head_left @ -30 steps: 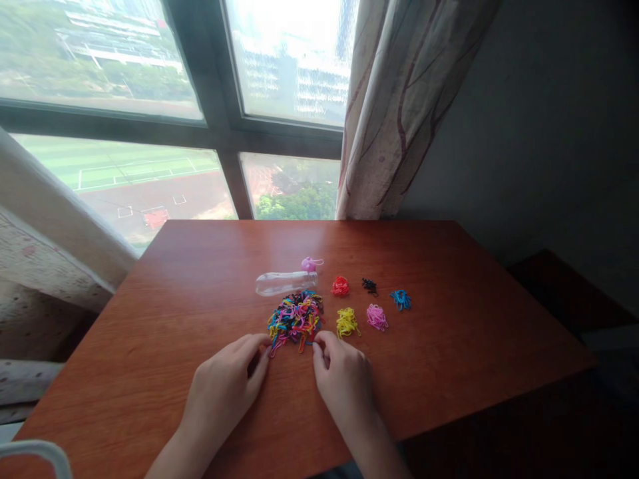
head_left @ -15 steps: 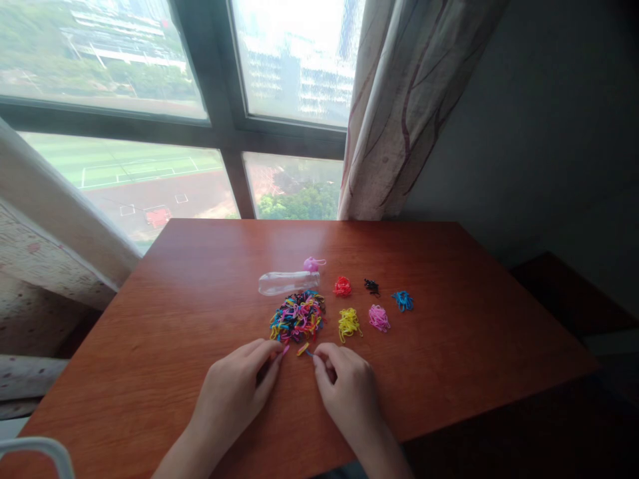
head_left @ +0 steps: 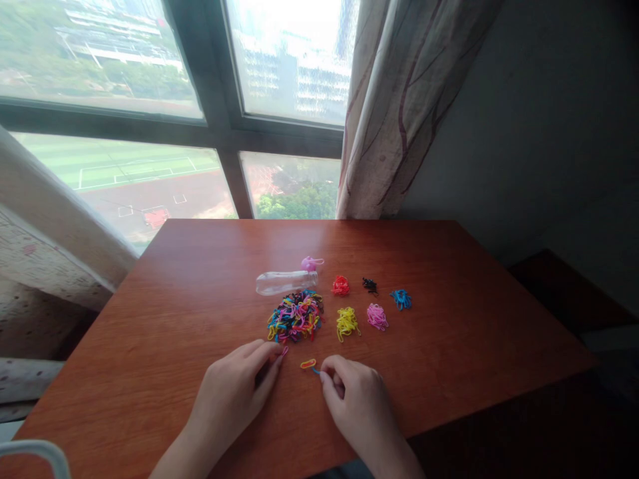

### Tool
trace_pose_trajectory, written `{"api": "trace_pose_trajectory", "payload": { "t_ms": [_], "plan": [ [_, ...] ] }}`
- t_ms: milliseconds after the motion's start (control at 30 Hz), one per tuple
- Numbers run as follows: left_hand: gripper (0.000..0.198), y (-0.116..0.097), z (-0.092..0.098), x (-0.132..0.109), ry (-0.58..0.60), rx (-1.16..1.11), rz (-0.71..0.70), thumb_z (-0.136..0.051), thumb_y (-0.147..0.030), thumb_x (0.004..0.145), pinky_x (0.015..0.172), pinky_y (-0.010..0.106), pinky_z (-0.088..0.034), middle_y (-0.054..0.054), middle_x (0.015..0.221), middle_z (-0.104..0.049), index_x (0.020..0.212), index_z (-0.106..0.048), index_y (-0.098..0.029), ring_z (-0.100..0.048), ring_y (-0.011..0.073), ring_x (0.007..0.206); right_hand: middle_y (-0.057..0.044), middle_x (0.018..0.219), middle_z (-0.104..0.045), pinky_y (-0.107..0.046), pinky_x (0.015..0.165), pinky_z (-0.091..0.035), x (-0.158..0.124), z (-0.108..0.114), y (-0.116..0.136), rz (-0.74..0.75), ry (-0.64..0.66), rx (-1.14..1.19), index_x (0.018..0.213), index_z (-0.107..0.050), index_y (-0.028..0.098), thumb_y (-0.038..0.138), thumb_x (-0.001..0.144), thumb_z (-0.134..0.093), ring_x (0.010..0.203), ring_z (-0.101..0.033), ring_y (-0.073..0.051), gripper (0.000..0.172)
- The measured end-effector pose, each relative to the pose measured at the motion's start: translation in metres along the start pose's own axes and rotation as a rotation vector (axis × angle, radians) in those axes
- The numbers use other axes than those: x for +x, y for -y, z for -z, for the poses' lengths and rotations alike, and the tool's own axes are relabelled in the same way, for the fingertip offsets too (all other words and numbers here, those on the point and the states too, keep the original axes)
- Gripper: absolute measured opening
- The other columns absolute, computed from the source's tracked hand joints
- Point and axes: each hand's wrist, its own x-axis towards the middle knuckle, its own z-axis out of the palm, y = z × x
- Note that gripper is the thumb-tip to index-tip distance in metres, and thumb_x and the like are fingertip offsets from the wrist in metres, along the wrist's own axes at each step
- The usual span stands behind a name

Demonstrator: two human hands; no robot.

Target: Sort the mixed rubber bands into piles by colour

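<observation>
While both hands rest on the wooden table (head_left: 200, 279), a single orange rubber band (head_left: 308, 364) is seen lying flat and apart from the mixed pile of rubber bands (head_left: 294, 317), on the near side of it. Its long axis runs roughly left to right. It lies just to the left of the right hand (head_left: 357, 407), whose curled fingers are drawn together at the tips, where a speck of blue band (head_left: 316, 370) shows; whether that speck is pinched or only touched cannot be told. The left hand (head_left: 232, 392) is laid loosely flat, fingers close together and holding nothing, its tips near a stray pink band (head_left: 284, 350). The orange band is nearer the right hand. Farther off, a yellow pile (head_left: 346, 322), a pink pile (head_left: 377, 317) and a clear bottle (head_left: 284, 283) are seen.
</observation>
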Motion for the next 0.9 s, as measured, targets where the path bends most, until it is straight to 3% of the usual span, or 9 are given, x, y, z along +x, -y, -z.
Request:
{"api": "trace_pose_trajectory", "payload": {
  "t_ms": [233,333,567,700,900],
  "plan": [
    [0.020,0.001,0.000,0.000,-0.006,-0.006,-0.030,-0.046,-0.032,0.097,0.066,0.025,-0.049,-0.001,0.087,-0.072,0.096,-0.065,-0.026,-0.069,0.0164,0.076,0.004,0.066,-0.061,-0.024,0.060,-0.028,0.018,-0.007,0.007,0.049,-0.090,0.135,0.084,-0.061,0.023,0.019,0.090,-0.052,0.060,-0.055,-0.013,0.012],
    [0.020,0.000,0.000,0.000,-0.020,-0.015,-0.032,-0.046,-0.032,0.097,0.065,0.024,-0.049,-0.001,0.088,-0.072,0.096,-0.065,-0.026,-0.069,0.0159,0.076,0.003,0.065,-0.061,-0.025,0.059,-0.027,0.024,-0.010,0.007,0.045,-0.082,0.083,0.081,-0.061,0.023,0.019,0.089,-0.053,0.059,-0.055,-0.013,0.012],
    [0.022,-0.001,-0.001,0.000,-0.015,0.002,-0.036,-0.045,-0.032,0.096,0.065,0.024,-0.049,0.000,0.086,-0.072,0.094,-0.065,-0.026,-0.069,0.0163,0.075,0.004,0.063,-0.060,-0.024,0.059,-0.030,0.016,0.000,-0.001,0.052,-0.103,0.074,0.082,-0.063,0.022,0.021,0.091,-0.053,0.059,-0.055,-0.013,0.013],
    [0.021,0.000,0.000,0.001,-0.039,0.003,-0.056,-0.045,-0.031,0.096,0.065,0.023,-0.050,0.000,0.089,-0.073,0.095,-0.066,-0.026,-0.070,0.0160,0.077,0.003,0.063,-0.059,-0.022,0.057,-0.034,0.016,0.021,-0.023,0.014,-0.212,0.110,0.085,-0.066,0.022,0.029,0.094,-0.050,0.056,-0.055,-0.012,0.019],
    [0.021,-0.001,0.001,0.001,-0.033,0.013,-0.043,-0.046,-0.031,0.095,0.064,0.023,-0.051,0.000,0.090,-0.074,0.094,-0.066,-0.026,-0.071,0.0164,0.077,0.001,0.060,-0.059,-0.024,0.057,-0.038,0.035,0.069,-0.089,-0.159,-0.423,-0.094,0.083,-0.069,0.020,0.042,0.090,-0.053,0.055,-0.056,-0.015,0.028]
  ]
}}
